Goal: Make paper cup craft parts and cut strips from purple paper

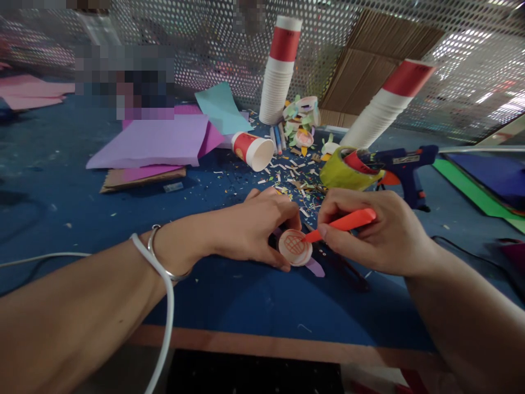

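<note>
Presumably for steadiness, the left hand [262, 227] pinches the small round piece [294, 249] by its side over the desk [246, 306], drawn face upward; the right hand [381, 232] clasps the orange marker [348, 220] near its tip, likely for control.

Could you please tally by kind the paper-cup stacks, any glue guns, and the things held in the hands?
Paper-cup stacks: 2
Blue glue gun: 1
Orange marker in right hand: 1
Round drawn-on piece in left hand: 1
Total: 5
</note>
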{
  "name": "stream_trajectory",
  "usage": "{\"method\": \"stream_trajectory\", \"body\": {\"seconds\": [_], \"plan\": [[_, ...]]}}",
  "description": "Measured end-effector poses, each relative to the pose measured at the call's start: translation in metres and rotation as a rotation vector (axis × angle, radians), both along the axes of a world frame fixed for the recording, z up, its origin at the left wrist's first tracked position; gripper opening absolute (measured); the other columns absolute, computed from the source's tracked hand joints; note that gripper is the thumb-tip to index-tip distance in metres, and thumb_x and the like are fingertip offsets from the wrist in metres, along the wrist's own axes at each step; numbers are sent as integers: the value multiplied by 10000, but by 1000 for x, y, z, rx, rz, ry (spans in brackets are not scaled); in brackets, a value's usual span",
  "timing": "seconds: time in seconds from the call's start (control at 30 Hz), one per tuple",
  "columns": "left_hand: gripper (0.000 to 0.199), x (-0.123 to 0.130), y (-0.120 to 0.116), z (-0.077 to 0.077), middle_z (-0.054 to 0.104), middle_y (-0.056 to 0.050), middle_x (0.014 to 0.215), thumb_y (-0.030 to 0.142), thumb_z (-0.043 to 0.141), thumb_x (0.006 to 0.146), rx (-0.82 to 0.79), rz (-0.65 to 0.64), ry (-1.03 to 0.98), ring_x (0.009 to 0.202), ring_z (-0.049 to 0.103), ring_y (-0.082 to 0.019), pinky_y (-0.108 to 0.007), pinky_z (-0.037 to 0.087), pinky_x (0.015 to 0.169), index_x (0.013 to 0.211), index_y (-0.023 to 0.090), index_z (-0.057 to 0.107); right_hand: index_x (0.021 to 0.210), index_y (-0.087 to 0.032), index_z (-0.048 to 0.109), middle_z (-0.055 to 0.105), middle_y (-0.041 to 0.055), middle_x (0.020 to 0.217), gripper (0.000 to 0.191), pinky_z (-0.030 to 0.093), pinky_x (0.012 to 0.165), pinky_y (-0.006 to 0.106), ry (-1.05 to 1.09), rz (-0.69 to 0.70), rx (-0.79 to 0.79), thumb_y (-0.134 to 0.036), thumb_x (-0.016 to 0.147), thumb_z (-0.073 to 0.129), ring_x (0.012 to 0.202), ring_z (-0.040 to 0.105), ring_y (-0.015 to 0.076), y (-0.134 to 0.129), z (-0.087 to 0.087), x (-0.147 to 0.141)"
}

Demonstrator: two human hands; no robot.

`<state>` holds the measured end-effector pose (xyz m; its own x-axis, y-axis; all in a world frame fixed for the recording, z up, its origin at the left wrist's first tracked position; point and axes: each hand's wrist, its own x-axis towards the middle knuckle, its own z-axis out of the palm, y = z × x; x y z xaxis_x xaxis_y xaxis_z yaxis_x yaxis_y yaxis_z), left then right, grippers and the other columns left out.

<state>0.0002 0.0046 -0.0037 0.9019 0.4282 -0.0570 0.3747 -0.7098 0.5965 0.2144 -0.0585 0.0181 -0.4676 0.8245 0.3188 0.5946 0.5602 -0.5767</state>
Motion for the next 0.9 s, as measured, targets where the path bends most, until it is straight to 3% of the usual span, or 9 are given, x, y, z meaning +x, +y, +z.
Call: {"method": "stream_trajectory", "body": {"seconds": [0.17, 0.47, 0.9], "plan": [[463, -1, 0, -1, 630, -43, 1053, 411, 863, 709, -2, -10, -2, 1061, 497, -280, -377, 309, 858, 1033, 189, 616, 711, -213, 564, 551, -56, 541, 121, 352, 418, 209, 32, 50, -66, -173, 812, 617, 446, 430, 68, -6, 0, -4], [482, 0, 3, -3, 606, -42, 1034, 447, 833, 731, -4, -26, 7, 1054, 490, -283, -390, 316, 861, 1077, 194, 613, 692, -181, 564, 541, -58, 547, 93, 345, 437, 180, 28, 90, -50, -133, 766, 590, 461, 408, 46, -3, 0, -8], [504, 1, 0, 0, 651, -47, 1080, 423, 875, 683, 10, 4, 8, 1082, 514, -291, -371, 324, 847, 1058, 189, 633, 687, -186, 551, 524, -61, 551, 135, 343, 426, 190, -12, 37, -1, -140, 806, 594, 462, 414, 49, 1, 1, 0]]}}
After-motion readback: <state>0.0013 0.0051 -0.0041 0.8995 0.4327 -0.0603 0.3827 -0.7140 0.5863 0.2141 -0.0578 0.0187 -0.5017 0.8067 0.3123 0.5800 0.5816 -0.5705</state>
